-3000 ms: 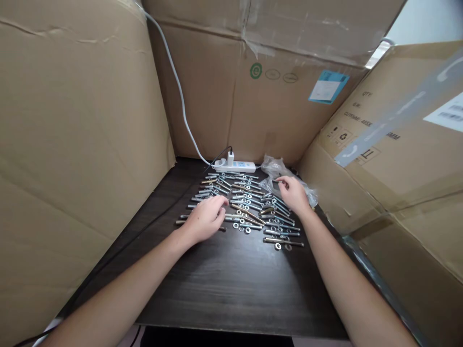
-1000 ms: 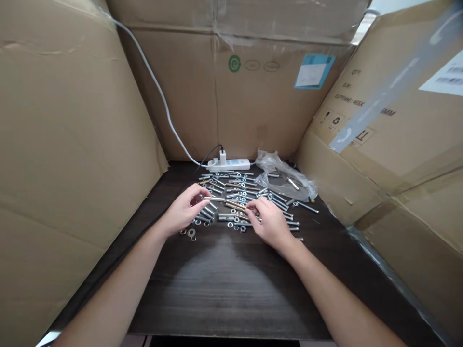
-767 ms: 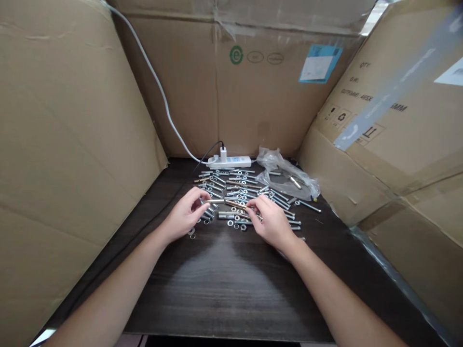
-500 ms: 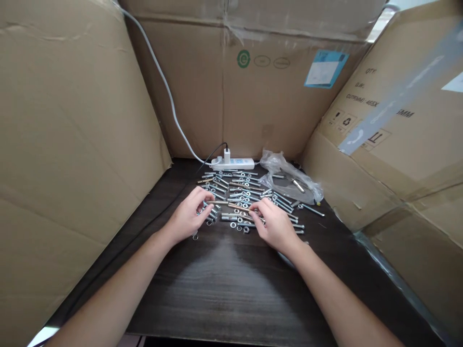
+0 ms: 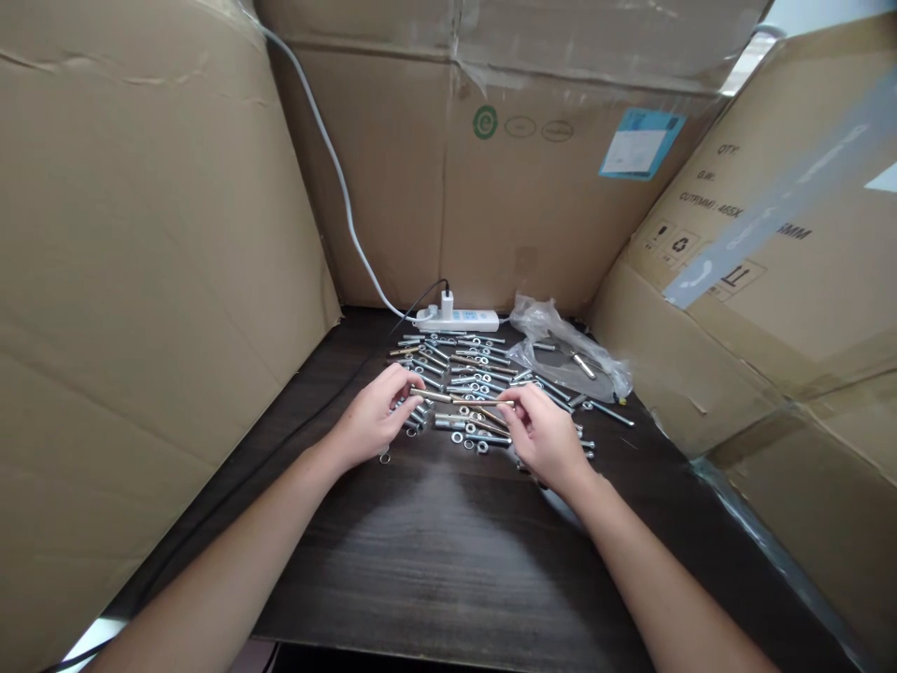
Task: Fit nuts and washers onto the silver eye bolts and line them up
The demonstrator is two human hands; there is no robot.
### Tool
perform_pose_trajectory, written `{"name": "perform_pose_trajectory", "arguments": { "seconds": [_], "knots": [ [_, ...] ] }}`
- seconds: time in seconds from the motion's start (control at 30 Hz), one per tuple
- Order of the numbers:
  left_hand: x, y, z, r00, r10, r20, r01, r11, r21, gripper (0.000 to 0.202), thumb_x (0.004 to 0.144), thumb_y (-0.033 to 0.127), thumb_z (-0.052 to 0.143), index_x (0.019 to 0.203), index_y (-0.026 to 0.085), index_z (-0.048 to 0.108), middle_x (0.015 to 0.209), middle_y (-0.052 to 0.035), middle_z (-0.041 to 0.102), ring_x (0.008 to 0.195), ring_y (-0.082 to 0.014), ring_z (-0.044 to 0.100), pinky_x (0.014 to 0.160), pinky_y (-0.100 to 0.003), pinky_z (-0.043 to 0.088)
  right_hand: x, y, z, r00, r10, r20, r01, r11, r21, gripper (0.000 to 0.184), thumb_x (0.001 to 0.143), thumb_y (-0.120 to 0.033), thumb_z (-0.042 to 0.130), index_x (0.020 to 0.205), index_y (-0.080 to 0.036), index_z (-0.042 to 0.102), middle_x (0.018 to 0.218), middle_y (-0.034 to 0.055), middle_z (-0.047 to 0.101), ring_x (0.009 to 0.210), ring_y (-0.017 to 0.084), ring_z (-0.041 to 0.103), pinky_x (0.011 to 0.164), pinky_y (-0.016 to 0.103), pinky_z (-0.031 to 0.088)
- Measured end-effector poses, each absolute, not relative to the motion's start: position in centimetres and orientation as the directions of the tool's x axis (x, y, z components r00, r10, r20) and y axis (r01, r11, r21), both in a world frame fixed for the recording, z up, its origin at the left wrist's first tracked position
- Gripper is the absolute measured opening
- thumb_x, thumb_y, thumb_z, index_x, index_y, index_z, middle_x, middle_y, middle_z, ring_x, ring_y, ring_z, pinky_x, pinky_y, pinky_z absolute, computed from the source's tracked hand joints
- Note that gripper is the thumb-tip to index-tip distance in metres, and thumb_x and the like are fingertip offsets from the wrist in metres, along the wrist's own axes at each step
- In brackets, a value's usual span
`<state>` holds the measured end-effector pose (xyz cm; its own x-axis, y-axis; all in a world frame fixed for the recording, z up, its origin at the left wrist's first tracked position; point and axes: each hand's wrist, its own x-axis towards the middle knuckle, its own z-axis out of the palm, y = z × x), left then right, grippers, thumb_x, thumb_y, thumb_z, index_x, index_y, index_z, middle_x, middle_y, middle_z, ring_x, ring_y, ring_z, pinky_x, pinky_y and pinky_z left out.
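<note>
My left hand [image 5: 385,411] is closed, pinching a dull metal sleeve [image 5: 431,395] between thumb and fingertips. In the fingers of my right hand [image 5: 543,430] is a long, thin, brass-toned bolt [image 5: 480,403], held level by its right end. The bolt's left end meets the sleeve's right end; I cannot tell whether it is inside. Both parts are held over rows of bolts and sleeves. A brownish bolt [image 5: 491,417] lies just below the held one. Close by are several washers [image 5: 458,437] and a nut [image 5: 482,448]. Each hand covers some of the hardware.
A white power strip [image 5: 466,321] with a plugged-in charger [image 5: 447,304] lies behind the hardware. To its right is a clear plastic bag [image 5: 543,327] with metal pieces at it. Cardboard walls [image 5: 392,187] enclose the dark table [image 5: 392,542] on three sides. A black cable [image 5: 294,430] crosses the left.
The bolt in my right hand has come up from a slant to nearly level, in line with the sleeve. My right hand has risen slightly. The whole view has shifted a little.
</note>
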<state>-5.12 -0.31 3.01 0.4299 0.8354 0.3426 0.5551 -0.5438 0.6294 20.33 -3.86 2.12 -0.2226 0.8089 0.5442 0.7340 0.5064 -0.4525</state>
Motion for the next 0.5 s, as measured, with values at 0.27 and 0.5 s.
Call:
{"name": "perform_pose_trajectory", "arguments": {
  "seconds": [0.27, 0.5],
  "knots": [
    [-4.7, -0.5, 2.4, 0.404, 0.846, 0.349, 0.517, -0.526, 0.676, 0.013, 0.089, 0.027, 0.046, 0.096, 0.018, 0.053, 0.080, -0.0007, 0.046, 0.068, -0.0127, 0.045, 0.061, -0.025, 0.039, 20.8, -3.6, 2.3, -0.133, 0.838, 0.529, 0.615, 0.488, -0.619, 0.016, 0.091, -0.029, 0.046, 0.089, -0.017, 0.057, 0.072, 0.0022, 0.053, 0.062, 0.015, 0.047, 0.058, 0.026, 0.040],
    [-4.6, -0.7, 2.8, 0.404, 0.840, 0.362, 0.489, -0.533, 0.690, 0.012, 0.089, 0.026, 0.046, 0.095, 0.018, 0.053, 0.080, -0.0007, 0.046, 0.070, -0.0128, 0.045, 0.063, -0.025, 0.039, 20.4, -3.5, 1.0, -0.173, 0.850, 0.497, 0.607, 0.489, -0.626, 0.017, 0.092, -0.029, 0.046, 0.088, -0.018, 0.057, 0.074, 0.0028, 0.055, 0.062, 0.015, 0.048, 0.058, 0.026, 0.040]
  ]
}}
